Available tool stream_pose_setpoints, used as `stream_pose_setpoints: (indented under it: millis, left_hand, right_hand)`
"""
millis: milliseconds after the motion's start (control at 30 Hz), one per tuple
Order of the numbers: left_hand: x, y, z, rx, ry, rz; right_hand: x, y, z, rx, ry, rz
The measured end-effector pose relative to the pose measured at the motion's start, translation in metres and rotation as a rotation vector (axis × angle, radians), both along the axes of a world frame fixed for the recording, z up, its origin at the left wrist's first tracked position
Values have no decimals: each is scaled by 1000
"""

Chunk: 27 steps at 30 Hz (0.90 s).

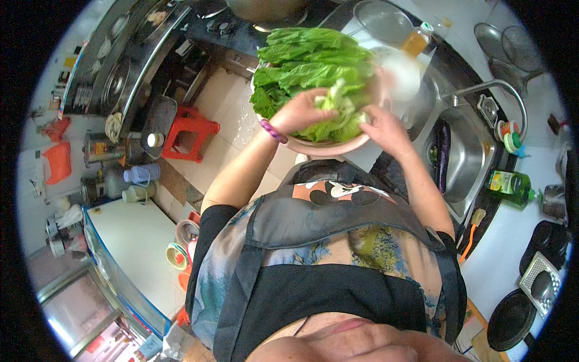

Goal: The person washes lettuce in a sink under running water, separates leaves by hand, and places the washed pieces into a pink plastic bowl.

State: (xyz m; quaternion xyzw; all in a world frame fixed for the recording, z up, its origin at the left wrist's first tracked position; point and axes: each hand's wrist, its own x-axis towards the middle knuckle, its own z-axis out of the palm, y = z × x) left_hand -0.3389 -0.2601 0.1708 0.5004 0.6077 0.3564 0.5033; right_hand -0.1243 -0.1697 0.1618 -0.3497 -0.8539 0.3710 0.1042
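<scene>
Long leafy green vegetables [312, 59] are heaped in a round pinkish basin [323, 148], which shows in front of the person at the top middle. My left hand [305, 111], with a purple bracelet on its wrist, is closed around pale stem ends and small leaves on the near side of the heap. My right hand [384, 129] pinches a pale stem end at the basin's right rim. Part of the basin and its contents on the right is blurred.
Right of the basin, a steel sink [470, 154] with a curved faucet [511, 86] holds a long eggplant [443, 156]. A green detergent bottle [511, 188] stands beyond. An oil bottle [416, 40] stands behind the basin. A red stool [190, 134] is at the left on the tiled floor.
</scene>
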Motion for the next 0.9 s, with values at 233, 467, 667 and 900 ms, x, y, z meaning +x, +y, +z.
stream_pose_setpoints:
  millis: [233,467,667,900]
  left_hand:
    - [6,11,-16,131,589,-127]
    - [25,-1,21,431,693,-330]
    - [24,-33,56,504,518,-249]
    - [104,-55,72,644,243,-677]
  right_hand:
    - [-5,-23,0,339,-7,-135]
    - [75,-78,10,200,49,-540]
    - [124,-238,42,-114,177,-717]
    - [152,-487,-109,-477,1061,-1973]
